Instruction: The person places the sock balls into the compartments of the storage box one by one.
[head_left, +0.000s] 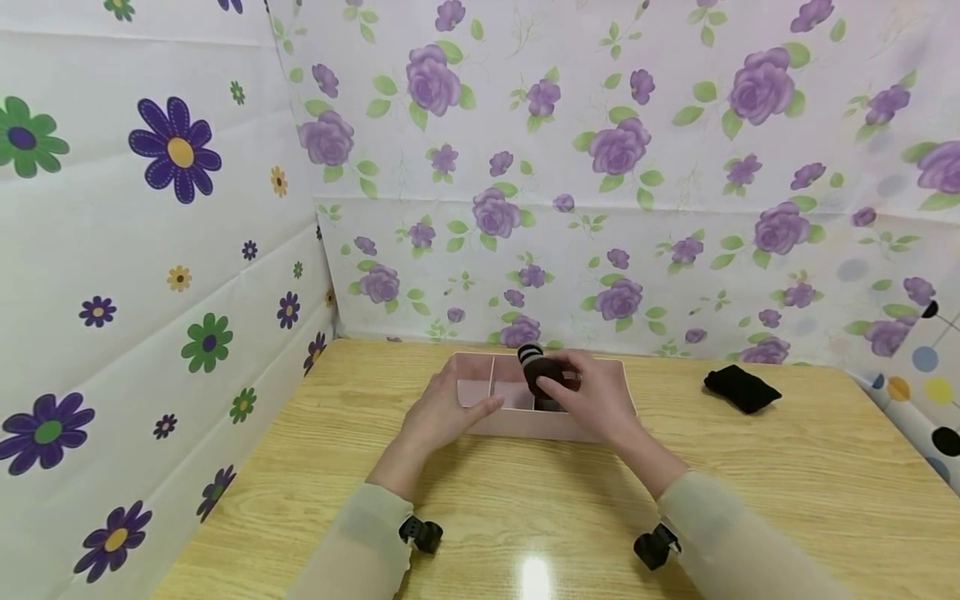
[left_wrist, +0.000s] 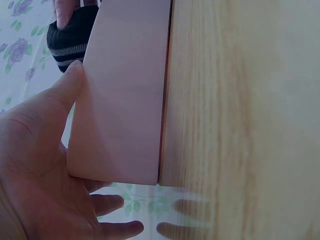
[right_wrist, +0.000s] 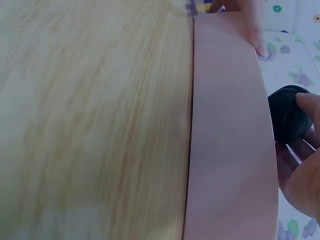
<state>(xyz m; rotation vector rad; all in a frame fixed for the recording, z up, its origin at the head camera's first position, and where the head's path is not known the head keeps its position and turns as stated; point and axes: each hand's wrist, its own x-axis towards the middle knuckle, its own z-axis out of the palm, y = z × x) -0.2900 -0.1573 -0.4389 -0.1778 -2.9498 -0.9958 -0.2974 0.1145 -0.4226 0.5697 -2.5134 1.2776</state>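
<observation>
A pink divided box (head_left: 517,423) stands on the table. My left hand (head_left: 442,410) holds its left end, the thumb lying over the front rim and the fingers along the outer end. In the left wrist view those fingers (left_wrist: 112,204) look spread. Above the right part of the box, my right hand (head_left: 596,396) grips a dark rolled sock (head_left: 542,375) with pale stripes, thumb on its near side. Another dark thing (head_left: 551,405) shows beneath in the right compartment, mostly covered by the hand. The right wrist view shows the rolled sock (right_wrist: 287,117) just beyond the rim.
A black folded cloth bundle (head_left: 742,388) lies on the table to the right of the box. A thin divider (head_left: 492,379) separates the box's left compartment. Flowered sheets (head_left: 495,217) hang behind and at the left of the wooden table (head_left: 510,500).
</observation>
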